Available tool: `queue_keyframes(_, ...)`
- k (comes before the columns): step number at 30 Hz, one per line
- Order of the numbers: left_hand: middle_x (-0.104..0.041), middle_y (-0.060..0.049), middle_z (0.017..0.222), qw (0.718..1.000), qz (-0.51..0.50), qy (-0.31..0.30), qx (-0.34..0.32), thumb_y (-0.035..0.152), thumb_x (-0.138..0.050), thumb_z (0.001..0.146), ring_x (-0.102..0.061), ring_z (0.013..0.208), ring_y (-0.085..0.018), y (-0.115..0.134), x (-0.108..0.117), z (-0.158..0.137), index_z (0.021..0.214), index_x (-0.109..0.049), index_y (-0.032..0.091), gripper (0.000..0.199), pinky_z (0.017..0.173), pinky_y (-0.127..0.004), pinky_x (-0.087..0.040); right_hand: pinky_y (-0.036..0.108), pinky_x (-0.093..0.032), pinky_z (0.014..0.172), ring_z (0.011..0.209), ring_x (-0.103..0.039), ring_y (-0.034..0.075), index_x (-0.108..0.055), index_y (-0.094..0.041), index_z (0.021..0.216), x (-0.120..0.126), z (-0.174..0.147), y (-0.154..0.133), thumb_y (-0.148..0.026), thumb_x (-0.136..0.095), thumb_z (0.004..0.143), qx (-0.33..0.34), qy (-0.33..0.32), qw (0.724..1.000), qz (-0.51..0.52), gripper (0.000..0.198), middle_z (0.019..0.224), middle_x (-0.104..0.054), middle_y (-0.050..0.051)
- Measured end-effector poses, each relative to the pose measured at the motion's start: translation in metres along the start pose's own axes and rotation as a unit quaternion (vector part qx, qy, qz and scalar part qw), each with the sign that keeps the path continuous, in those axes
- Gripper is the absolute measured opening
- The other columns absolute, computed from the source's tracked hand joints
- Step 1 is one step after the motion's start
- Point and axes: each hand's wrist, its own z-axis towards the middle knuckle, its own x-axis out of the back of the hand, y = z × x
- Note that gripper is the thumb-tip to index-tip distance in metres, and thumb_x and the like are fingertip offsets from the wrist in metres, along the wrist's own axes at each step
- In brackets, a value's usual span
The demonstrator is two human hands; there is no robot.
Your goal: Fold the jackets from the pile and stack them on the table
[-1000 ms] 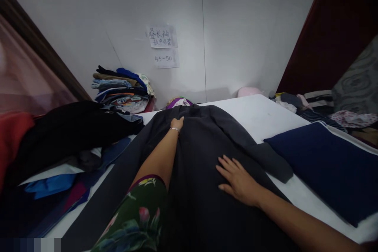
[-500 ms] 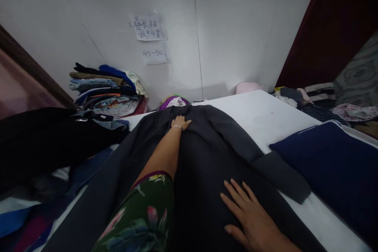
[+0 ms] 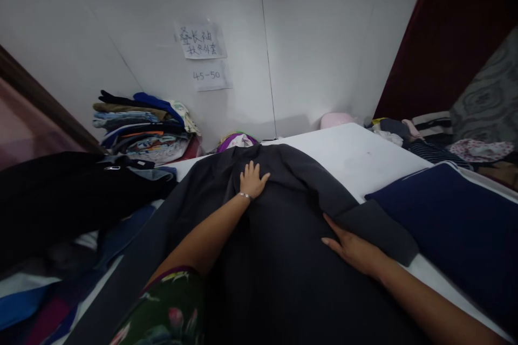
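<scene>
A dark grey coat (image 3: 283,237) lies spread out on the white table, its collar end toward the wall. Near the collar my left hand (image 3: 253,180) rests flat on the cloth with the fingers spread. My right hand (image 3: 356,250) is at the coat's right side, beside the inner edge of the right sleeve (image 3: 378,229). Its thumb and index finger are stretched out and apart on the cloth; the other fingers are mostly hidden.
Folded clothes (image 3: 141,124) are stacked at the back left. A black garment (image 3: 73,188) lies in a heap on the left. At the right is a folded navy garment (image 3: 449,221) on the white table (image 3: 340,151). Handwritten paper signs (image 3: 202,40) hang on the wall.
My left hand has slid slightly toward me from the collar. My right hand has moved forward and turned, from lying flat on the coat body to the right sleeve's edge.
</scene>
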Motion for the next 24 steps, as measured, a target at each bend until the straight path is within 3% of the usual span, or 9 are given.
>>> queue_keyframes(3, -0.023, -0.011, 0.154, 0.997, -0.001, -0.053, -0.056, 0.063, -0.028, 0.088, -0.015, 0.142, -0.027, 0.002, 0.0, -0.019, 0.144, -0.032, 0.019, 0.071, 0.112, -0.047, -0.017, 0.046, -0.034, 0.108, 0.131, -0.042, 0.027, -0.023, -0.022, 0.148, -0.012, -0.011, -0.004, -0.057, -0.036, 0.09, 0.01, 0.044, 0.998, -0.045, 0.069, 0.146, -0.038, 0.01)
queue_keyframes(5, -0.025, -0.01, 0.154, 0.994, -0.007, -0.097, -0.048, 0.062, -0.029, 0.088, -0.016, 0.142, -0.026, 0.004, 0.003, -0.024, 0.143, -0.033, 0.02, 0.069, 0.112, -0.047, -0.017, 0.049, -0.029, 0.11, 0.136, -0.033, 0.03, -0.032, -0.021, 0.145, -0.014, -0.026, -0.014, -0.054, -0.041, 0.089, 0.044, 0.046, 0.995, -0.076, 0.066, 0.15, -0.031, 0.011)
queue_keyframes(9, -0.018, -0.015, 0.155, 0.996, -0.011, -0.089, -0.003, 0.058, -0.03, 0.089, -0.014, 0.143, -0.028, 0.02, 0.01, -0.046, 0.146, -0.027, 0.013, 0.072, 0.112, -0.047, -0.018, 0.05, -0.016, 0.115, 0.143, -0.013, 0.026, -0.035, -0.031, 0.143, -0.002, -0.067, -0.034, -0.05, -0.044, 0.09, 0.163, 0.009, 0.983, -0.08, 0.057, 0.155, -0.016, 0.003)
queue_keyframes(13, -0.021, -0.015, 0.154, 0.987, -0.028, -0.134, -0.085, 0.06, -0.034, 0.087, -0.016, 0.142, -0.03, 0.037, 0.021, -0.115, 0.145, -0.029, 0.014, 0.074, 0.113, -0.046, -0.018, 0.052, -0.015, 0.115, 0.143, -0.013, 0.025, -0.032, -0.032, 0.144, -0.004, -0.093, -0.03, -0.051, -0.039, 0.092, 0.168, 0.051, 0.979, -0.101, 0.055, 0.155, -0.018, 0.003)
queue_keyframes(17, -0.033, -0.006, 0.15, 0.966, -0.068, -0.168, -0.184, 0.054, -0.04, 0.087, -0.024, 0.141, -0.024, 0.028, 0.046, -0.2, 0.138, -0.044, 0.026, 0.058, 0.114, -0.042, -0.018, 0.053, -0.019, 0.113, 0.141, -0.02, 0.027, -0.04, -0.027, 0.141, -0.029, -0.094, -0.01, -0.056, -0.038, 0.091, 0.158, 0.046, 0.977, -0.136, 0.058, 0.153, -0.025, 0.008)
queue_keyframes(20, -0.039, -0.001, 0.147, 0.986, -0.052, -0.103, -0.117, 0.049, -0.047, 0.085, -0.026, 0.14, -0.022, -0.003, 0.071, -0.249, 0.128, -0.054, 0.032, 0.046, 0.116, -0.043, -0.015, 0.054, -0.02, 0.113, 0.141, -0.019, 0.027, -0.042, -0.025, 0.14, -0.041, -0.095, -0.006, -0.055, -0.037, 0.091, 0.157, 0.064, 0.978, -0.124, 0.057, 0.153, -0.025, 0.008)
queue_keyframes(22, -0.041, -0.003, 0.146, 0.999, -0.025, -0.026, -0.005, 0.045, -0.048, 0.086, -0.03, 0.138, -0.023, -0.029, 0.085, -0.275, 0.125, -0.057, 0.03, 0.043, 0.114, -0.042, -0.02, 0.054, -0.02, 0.113, 0.142, -0.017, 0.027, -0.043, -0.026, 0.139, -0.042, -0.098, -0.018, -0.055, -0.036, 0.091, 0.162, 0.059, 0.98, -0.096, 0.056, 0.153, -0.024, 0.008)
queue_keyframes(24, -0.048, -0.007, 0.14, 0.995, -0.018, 0.011, 0.095, 0.042, -0.048, 0.086, -0.04, 0.131, -0.023, -0.052, 0.092, -0.3, 0.126, -0.057, 0.025, 0.044, 0.109, -0.036, -0.031, 0.054, -0.018, 0.113, 0.142, -0.016, 0.026, -0.041, -0.028, 0.14, -0.043, -0.101, -0.041, -0.055, -0.036, 0.092, 0.191, 0.04, 0.979, -0.065, 0.056, 0.154, -0.023, 0.006)
